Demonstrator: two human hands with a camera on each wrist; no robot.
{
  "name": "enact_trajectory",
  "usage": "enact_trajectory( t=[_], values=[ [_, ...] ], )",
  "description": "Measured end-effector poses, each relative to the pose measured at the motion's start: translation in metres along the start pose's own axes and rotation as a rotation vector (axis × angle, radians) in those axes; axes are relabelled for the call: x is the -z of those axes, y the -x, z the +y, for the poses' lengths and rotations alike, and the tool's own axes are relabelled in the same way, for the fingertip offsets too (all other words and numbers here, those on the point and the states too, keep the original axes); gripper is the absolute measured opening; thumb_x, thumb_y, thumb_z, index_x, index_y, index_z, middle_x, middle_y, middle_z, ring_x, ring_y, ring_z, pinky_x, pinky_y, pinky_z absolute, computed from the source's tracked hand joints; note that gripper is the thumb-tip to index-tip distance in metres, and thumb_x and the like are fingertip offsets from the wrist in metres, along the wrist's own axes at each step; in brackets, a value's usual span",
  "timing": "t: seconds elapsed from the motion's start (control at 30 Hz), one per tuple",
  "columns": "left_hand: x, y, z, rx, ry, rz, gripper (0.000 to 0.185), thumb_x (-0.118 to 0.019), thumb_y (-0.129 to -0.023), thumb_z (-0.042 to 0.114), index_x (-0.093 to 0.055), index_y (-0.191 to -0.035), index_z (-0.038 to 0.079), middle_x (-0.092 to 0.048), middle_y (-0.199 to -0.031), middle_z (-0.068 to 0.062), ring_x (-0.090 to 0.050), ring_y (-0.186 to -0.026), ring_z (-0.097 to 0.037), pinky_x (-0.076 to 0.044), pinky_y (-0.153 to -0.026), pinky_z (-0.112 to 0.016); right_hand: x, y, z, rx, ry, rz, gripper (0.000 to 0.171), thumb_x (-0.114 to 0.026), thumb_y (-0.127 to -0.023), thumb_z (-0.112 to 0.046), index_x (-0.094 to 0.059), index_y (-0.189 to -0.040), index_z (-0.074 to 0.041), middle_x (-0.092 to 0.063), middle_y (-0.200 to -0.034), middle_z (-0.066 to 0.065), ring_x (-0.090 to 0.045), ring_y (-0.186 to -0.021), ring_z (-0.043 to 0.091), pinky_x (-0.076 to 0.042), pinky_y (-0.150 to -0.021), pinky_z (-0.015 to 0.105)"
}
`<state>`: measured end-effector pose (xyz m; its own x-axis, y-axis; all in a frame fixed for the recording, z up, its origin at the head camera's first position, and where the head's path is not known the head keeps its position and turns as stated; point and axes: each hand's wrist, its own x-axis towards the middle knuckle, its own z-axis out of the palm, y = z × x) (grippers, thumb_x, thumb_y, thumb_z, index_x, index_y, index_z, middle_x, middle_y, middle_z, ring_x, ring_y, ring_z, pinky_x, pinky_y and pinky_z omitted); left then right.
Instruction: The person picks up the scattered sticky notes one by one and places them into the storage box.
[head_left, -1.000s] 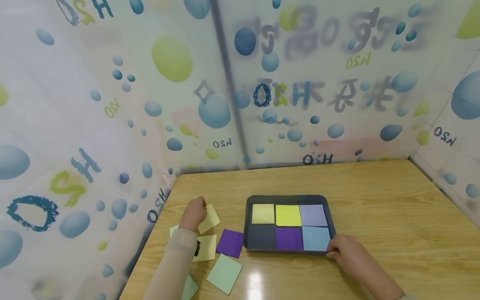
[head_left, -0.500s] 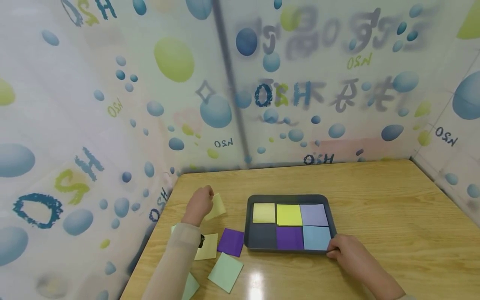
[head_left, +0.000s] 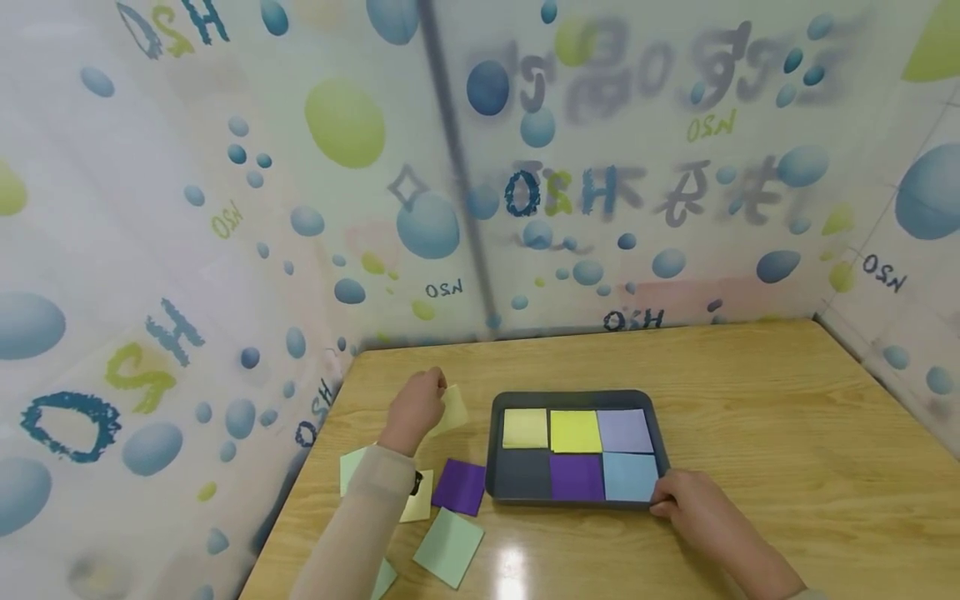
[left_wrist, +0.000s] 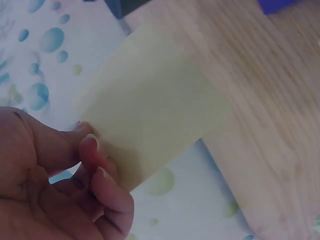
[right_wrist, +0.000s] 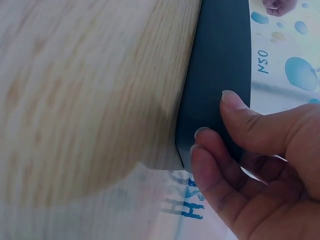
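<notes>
My left hand [head_left: 414,410] pinches a pale yellow sticky note [left_wrist: 155,100] by its edge, lifted over the table left of the tray. Thumb and fingertips meet at the paper's near corner in the left wrist view. The dark grey tray [head_left: 525,475] lies flat. At its front right corner my right hand [head_left: 697,507] grips the wall, thumb on the side and fingers curled at the corner. Inside, the back row holds a pale yellow note [head_left: 525,428], a bright yellow one [head_left: 575,432] and a lavender one [head_left: 625,431]. In front are purple [head_left: 577,477] and light blue [head_left: 629,477]; bare bottom shows at front left.
Left of the tray, a purple note [head_left: 460,487], a mint green note [head_left: 448,548] and another pale yellow note [head_left: 418,498] lie on the wooden table [head_left: 787,417]. More mint notes are partly hidden by the left sleeve [head_left: 352,525]. A patterned wall [head_left: 360,233] borders the table.
My left hand has moved right and slightly away from me, toward the tray, carrying the pale yellow note off the table. The right hand and tray have stayed put.
</notes>
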<state>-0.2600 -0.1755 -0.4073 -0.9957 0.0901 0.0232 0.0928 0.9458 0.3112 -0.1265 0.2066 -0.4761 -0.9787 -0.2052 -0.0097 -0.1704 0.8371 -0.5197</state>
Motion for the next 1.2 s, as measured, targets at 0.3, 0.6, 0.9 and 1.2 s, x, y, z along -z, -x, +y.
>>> enact_trajectory(
  t=[0.3,0.6,0.9,1.2],
  values=[
    [0.007,0.005,0.042,-0.088,-0.051,0.011,0.007,-0.056,-0.102,0.009,-0.06,-0.107,0.011,-0.061,-0.098,-0.006,-0.052,-0.071,-0.018,-0.044,-0.057,-0.03,0.001,0.001,-0.001,-0.027,-0.007,-0.015,0.018,-0.079,-0.082,-0.004,-0.072,-0.073,-0.017,-0.062,-0.072,-0.007,-0.056,-0.071,0.007,-0.05,-0.065,0.027],
    [0.003,0.002,0.077,-0.179,-0.062,0.008,0.006,-0.057,-0.101,0.009,-0.061,-0.103,0.013,-0.062,-0.096,-0.004,-0.053,-0.073,-0.016,-0.045,-0.059,-0.029,0.002,0.002,-0.001,0.003,-0.008,0.005,0.017,-0.079,-0.081,-0.004,-0.071,-0.072,-0.016,-0.062,-0.072,-0.007,-0.055,-0.07,0.008,-0.05,-0.064,0.026],
    [-0.008,-0.001,0.097,-0.199,-0.054,-0.038,0.006,-0.058,-0.1,0.009,-0.063,-0.104,0.012,-0.064,-0.102,-0.005,-0.055,-0.078,-0.017,-0.047,-0.061,-0.031,0.001,0.0,-0.002,0.024,0.001,0.006,0.018,-0.08,-0.081,-0.004,-0.072,-0.072,-0.017,-0.062,-0.071,-0.007,-0.055,-0.069,0.007,-0.049,-0.063,0.026],
    [-0.026,-0.009,0.109,-0.193,-0.024,-0.142,0.01,-0.059,-0.101,0.011,-0.066,-0.107,0.012,-0.068,-0.108,-0.004,-0.058,-0.088,-0.017,-0.052,-0.072,-0.035,0.002,0.0,-0.002,-0.006,0.004,-0.007,0.018,-0.079,-0.082,-0.004,-0.072,-0.073,-0.017,-0.063,-0.072,-0.007,-0.055,-0.07,0.007,-0.05,-0.063,0.026]
  ],
)
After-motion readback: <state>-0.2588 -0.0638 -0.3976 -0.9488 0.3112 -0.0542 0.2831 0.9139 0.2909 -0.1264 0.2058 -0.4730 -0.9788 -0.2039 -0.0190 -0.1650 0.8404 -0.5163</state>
